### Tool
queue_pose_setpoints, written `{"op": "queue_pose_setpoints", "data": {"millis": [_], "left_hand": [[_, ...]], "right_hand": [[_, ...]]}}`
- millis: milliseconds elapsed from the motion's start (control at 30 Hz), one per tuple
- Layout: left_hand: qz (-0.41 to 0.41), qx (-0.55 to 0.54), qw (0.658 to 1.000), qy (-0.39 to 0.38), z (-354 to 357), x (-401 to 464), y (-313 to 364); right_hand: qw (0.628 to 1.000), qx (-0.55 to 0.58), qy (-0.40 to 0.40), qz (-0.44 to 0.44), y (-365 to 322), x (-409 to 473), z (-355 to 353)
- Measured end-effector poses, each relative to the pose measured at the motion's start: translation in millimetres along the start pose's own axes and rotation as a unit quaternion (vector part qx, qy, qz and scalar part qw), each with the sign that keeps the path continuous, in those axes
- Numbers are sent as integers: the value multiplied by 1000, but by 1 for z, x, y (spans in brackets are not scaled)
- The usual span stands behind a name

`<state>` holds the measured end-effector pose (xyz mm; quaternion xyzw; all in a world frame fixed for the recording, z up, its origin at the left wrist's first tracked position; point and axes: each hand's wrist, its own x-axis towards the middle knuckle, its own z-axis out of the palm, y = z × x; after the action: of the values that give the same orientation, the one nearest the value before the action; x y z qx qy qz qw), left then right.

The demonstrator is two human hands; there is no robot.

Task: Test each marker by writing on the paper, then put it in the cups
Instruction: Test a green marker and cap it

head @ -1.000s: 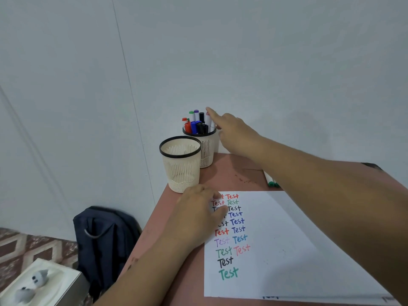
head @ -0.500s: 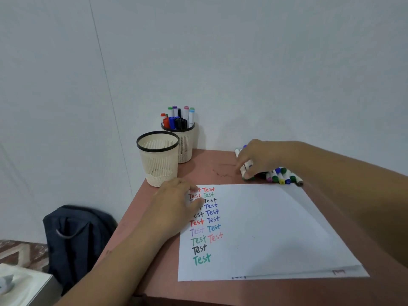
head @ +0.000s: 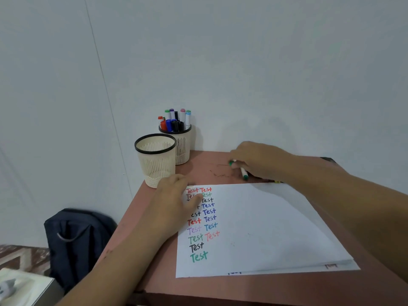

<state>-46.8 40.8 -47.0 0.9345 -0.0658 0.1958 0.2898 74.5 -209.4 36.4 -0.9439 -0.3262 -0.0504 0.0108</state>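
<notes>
Head view: a green-capped marker is pinched on the counter by the curled right hand, just beyond the paper. The paper's left edge is pressed by the flat, relaxed left hand. Behind it, an empty cup is fronted to a marker-filled cup.

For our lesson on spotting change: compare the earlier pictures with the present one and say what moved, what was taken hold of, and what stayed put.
The right hand left the full cup, swung right and down to the loose markers at the table's far edge, and now its fingers close on a green-capped marker. Unchanged: the left hand presses on the paper, the empty cup stands in place, and no new word is written.
</notes>
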Motion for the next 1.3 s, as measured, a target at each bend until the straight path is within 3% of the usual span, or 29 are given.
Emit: {"op": "queue_pose_setpoints", "data": {"millis": [100, 200, 400, 467, 533, 733, 833, 1000, 1100, 1167, 1300], "left_hand": [[52, 15, 998, 34, 1, -3, 1], [99, 16, 994, 52, 1, -8, 3], [64, -125, 990, 29, -6, -15, 14], [79, -119, 989, 37, -8, -17, 15], [93, -102, 989, 53, -9, -18, 16], [47, -91, 994, 46, -17, -23, 18], [58, -112, 991, 39, -16, -22, 15], [23, -143, 989, 42, -22, -25, 18], [-57, -125, 990, 41, -22, -18, 17], [-92, -66, 993, 13, -18, -13, 16], [-90, -17, 995, -25, -9, -9, 14]], "right_hand": [[975, 187, 114, 42, -23, -24, -22], [883, 407, 225, 67, -48, -45, -32], [667, 699, 236, 109, -91, -71, -30], [618, 739, 237, 123, -100, -74, -22], [594, 757, 238, 134, -108, -75, -12], [611, 757, 180, 146, -126, -77, 6], [556, 795, 172, 169, -128, -75, 8], [528, 768, 252, 259, -125, -78, 6], [503, 764, 249, 317, -115, -84, 10], [524, 774, 200, 293, -114, -92, 17], [665, 707, 120, 209, -122, -111, 34]]}}
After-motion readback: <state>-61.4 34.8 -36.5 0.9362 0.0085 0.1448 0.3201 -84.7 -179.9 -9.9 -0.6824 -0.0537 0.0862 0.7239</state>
